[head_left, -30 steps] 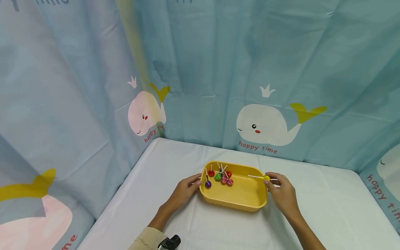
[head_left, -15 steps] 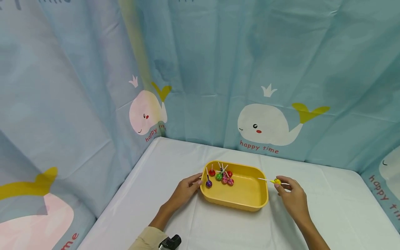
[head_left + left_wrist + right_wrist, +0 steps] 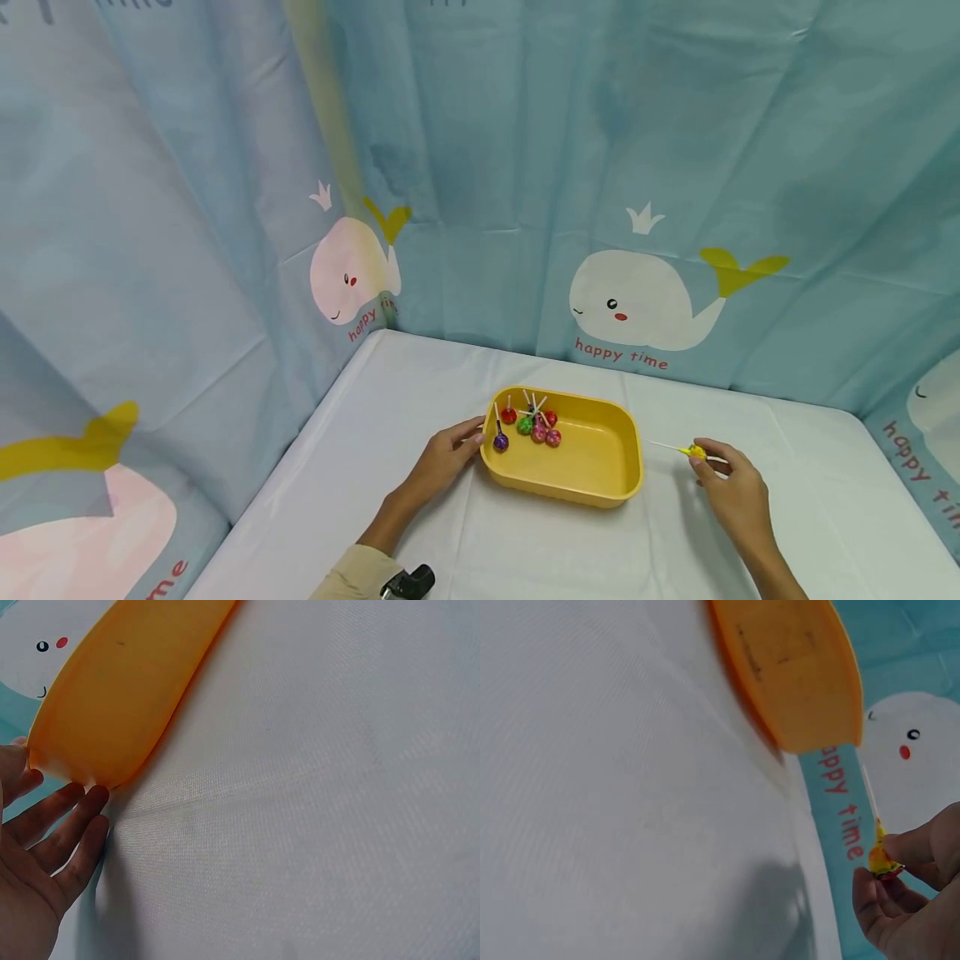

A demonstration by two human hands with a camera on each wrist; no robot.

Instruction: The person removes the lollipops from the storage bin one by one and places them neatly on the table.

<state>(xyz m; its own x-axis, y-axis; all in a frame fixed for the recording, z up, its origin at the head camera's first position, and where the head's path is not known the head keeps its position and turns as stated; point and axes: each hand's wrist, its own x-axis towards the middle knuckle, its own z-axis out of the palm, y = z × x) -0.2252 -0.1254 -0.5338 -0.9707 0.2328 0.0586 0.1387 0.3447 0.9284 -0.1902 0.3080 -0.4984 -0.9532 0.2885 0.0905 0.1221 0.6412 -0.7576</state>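
A yellow lollipop point(image 3: 696, 452) is pinched by its wrapped head between the thumb and fingers of my right hand point(image 3: 738, 496), over the table right of the yellow tray point(image 3: 600, 492). Its white stick points left toward that tray. In the right wrist view the lollipop point(image 3: 883, 859) shows a red-edged wrapper. My left hand point(image 3: 438, 462) holds the tray's left end, thumb at the rim and fingers against the outer wall, as the left wrist view of the tray point(image 3: 127, 697) shows. Inside, at the left, lie a purple lollipop point(image 3: 501, 442), a green one point(image 3: 525, 426) and several red and pink ones.
A white cloth point(image 3: 547, 550) covers the table. Blue curtains with printed whales point(image 3: 630, 296) hang behind and to the left. A black device point(image 3: 408, 582) sits by the left sleeve at the bottom.
My right hand has moved right and toward me, carrying the yellow lollipop from over the tray's right rim out past it. The left hand and the other lollipops stay in place.
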